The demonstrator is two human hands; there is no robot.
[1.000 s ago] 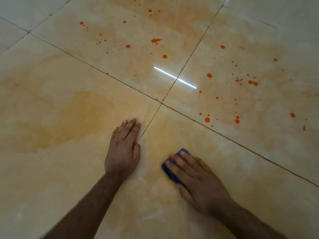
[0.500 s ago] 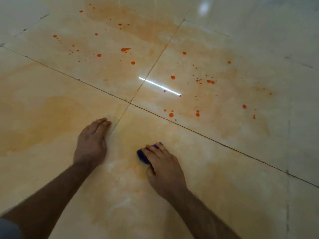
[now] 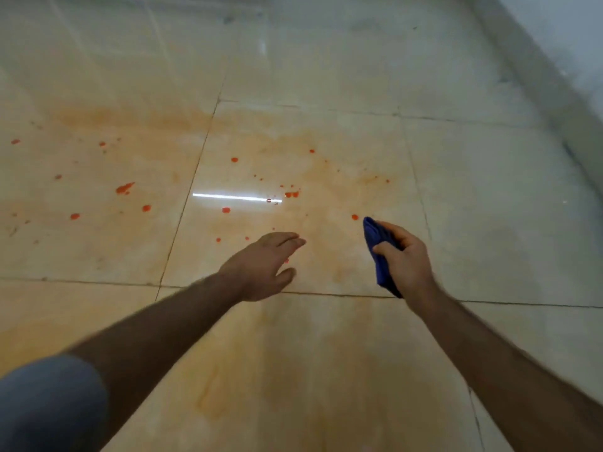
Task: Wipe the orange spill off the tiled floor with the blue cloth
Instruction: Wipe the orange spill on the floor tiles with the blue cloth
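Observation:
Orange drops and a pale orange smear point(image 3: 290, 194) are scattered over the glossy cream tiled floor point(image 3: 326, 353), mostly ahead and to the left of my hands. My right hand point(image 3: 406, 259) is lifted off the floor and grips the bunched blue cloth point(image 3: 378, 256), which hangs down on the left side of my fingers. One orange drop point(image 3: 355, 217) lies just beyond the cloth's top. My left hand point(image 3: 262, 265) is raised over the smear with its fingers straight and together, holding nothing.
A grey wall base point(image 3: 554, 93) runs along the far right. Dark grout lines point(image 3: 182, 216) cross the tiles. A bright light streak point(image 3: 235, 198) reflects in the floor. My blue sleeve point(image 3: 49, 406) shows at the lower left.
Both hands have come up off the floor. The right hand, which pressed the cloth flat on the tile, now holds it bunched in the air. The view has swung right, showing the wall.

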